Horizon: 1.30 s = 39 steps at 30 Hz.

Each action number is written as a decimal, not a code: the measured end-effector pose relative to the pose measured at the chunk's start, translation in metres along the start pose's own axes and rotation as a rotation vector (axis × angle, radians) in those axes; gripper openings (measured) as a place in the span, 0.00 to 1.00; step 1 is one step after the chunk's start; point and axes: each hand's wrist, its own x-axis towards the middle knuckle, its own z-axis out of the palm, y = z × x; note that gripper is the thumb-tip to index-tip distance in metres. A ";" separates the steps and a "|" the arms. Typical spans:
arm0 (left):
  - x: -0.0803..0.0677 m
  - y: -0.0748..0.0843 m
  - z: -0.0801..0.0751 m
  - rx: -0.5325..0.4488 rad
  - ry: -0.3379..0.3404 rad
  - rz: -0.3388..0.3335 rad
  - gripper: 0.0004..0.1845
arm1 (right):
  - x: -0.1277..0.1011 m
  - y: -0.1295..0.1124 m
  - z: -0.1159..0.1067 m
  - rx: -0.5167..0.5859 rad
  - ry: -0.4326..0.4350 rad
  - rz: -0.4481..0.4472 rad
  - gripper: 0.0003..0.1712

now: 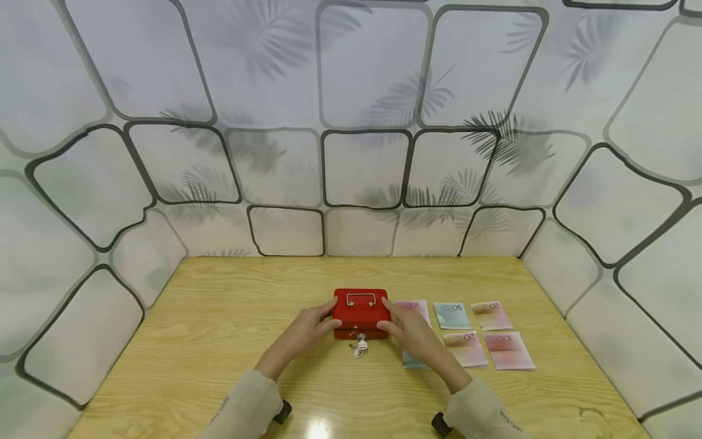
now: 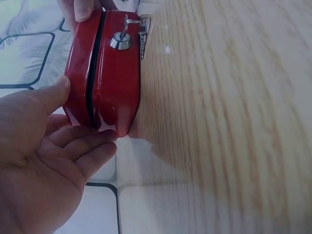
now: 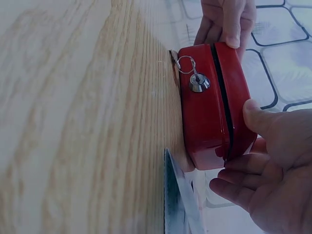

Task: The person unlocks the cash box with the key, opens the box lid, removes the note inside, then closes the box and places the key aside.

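A small red metal cash box (image 1: 359, 314) with a wire handle (image 1: 361, 296) on its lid stands on the wooden table. Its lid is down, with a dark seam showing in both wrist views. My left hand (image 1: 301, 332) holds the box's left side, thumb (image 2: 61, 90) on the lid's edge and fingers along the end. On the other side my right hand (image 1: 414, 332) holds it likewise, its thumb (image 3: 253, 114) against the lid. A key sits in the round front lock (image 3: 199, 83), and a ring with more keys (image 1: 359, 349) hangs from it onto the tabletop.
Right of the box lie several banknotes: a pink 100 (image 1: 417, 309), a teal 50 (image 1: 452, 316), two 20s (image 1: 492, 315) and another 100 (image 1: 510, 350). A teal note (image 1: 412, 361) is partly under my right forearm. Patterned walls (image 1: 362, 171) enclose the table (image 1: 230, 292) at the back and sides.
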 end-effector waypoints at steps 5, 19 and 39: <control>-0.001 0.004 0.002 0.033 0.019 0.003 0.34 | -0.001 -0.001 0.002 -0.004 0.016 -0.007 0.36; 0.001 0.007 0.006 0.094 0.004 -0.029 0.34 | -0.003 -0.009 0.003 0.022 0.037 0.081 0.33; 0.000 0.014 0.009 0.128 0.034 -0.059 0.34 | -0.005 -0.026 0.010 -0.179 0.176 0.092 0.26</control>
